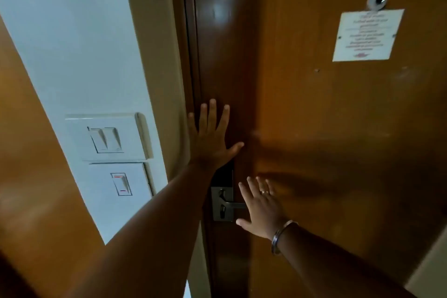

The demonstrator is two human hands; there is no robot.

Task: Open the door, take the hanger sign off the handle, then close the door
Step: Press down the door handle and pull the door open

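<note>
A brown wooden door [326, 116] fills the right side of the head view and sits shut against its dark frame. My left hand [212, 138] lies flat with fingers spread on the door's left edge, just above the lock. My right hand [262, 208] is open with fingers apart, over the metal lever handle [235, 204], hiding most of the lever. The grey lock plate [221, 203] shows to the left of it. No hanger sign is visible on this side of the door.
A white notice [367, 35] is fixed high on the door under a peephole [377, 0]. Two white wall switch plates [108, 138] [121, 184] sit on the pale wall left of the frame. A brown panel [31, 164] runs along the far left.
</note>
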